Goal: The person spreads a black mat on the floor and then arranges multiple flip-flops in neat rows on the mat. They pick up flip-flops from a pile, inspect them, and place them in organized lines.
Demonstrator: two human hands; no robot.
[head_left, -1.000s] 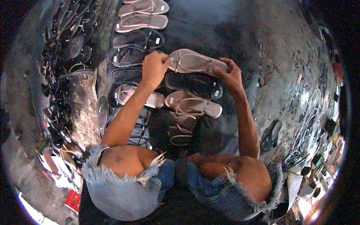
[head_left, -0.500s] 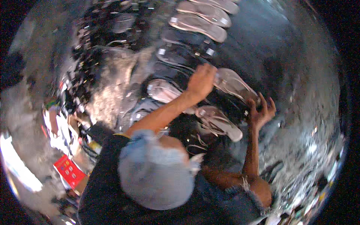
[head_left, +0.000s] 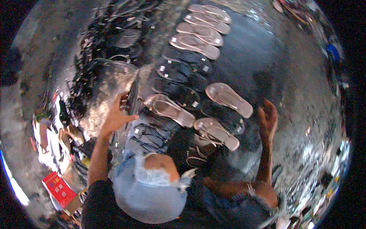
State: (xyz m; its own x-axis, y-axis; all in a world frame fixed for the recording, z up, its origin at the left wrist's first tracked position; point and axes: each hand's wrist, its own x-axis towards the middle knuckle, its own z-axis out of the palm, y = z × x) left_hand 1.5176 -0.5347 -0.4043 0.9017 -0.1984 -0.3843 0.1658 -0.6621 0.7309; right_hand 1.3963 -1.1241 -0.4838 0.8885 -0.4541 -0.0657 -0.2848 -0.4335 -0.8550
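Note:
My left hand (head_left: pixel 115 117) is open, thumb and fingers spread, at the left edge of a layout of thong sandals. It is nearest to a dark strip and some black sandals (head_left: pixel 146 131). My right hand (head_left: pixel 268 119) is open with slightly bent fingers, just right of a beige sandal (head_left: pixel 229 100) and apart from it. A black sandal (head_left: pixel 222 115) lies below that one. A second beige sandal (head_left: pixel 216 133) lies closer to me, and a beige pair (head_left: pixel 169 110) sits between my hands. No item shows in either hand.
Rows of beige sandals (head_left: pixel 194 45) and black sandals (head_left: pixel 179 72) stretch away on a dark surface (head_left: pixel 251 49). Many dark sandals are heaped at the far left. Faded blue cloth (head_left: pixel 148 198) fills the lower middle. A red printed sheet (head_left: pixel 59 189) lies lower left, near white scraps.
My left hand has moved from above the middle sandals to their left edge, its fingers now spread. My right hand has come away from the right-hand beige sandal. The view has shifted.

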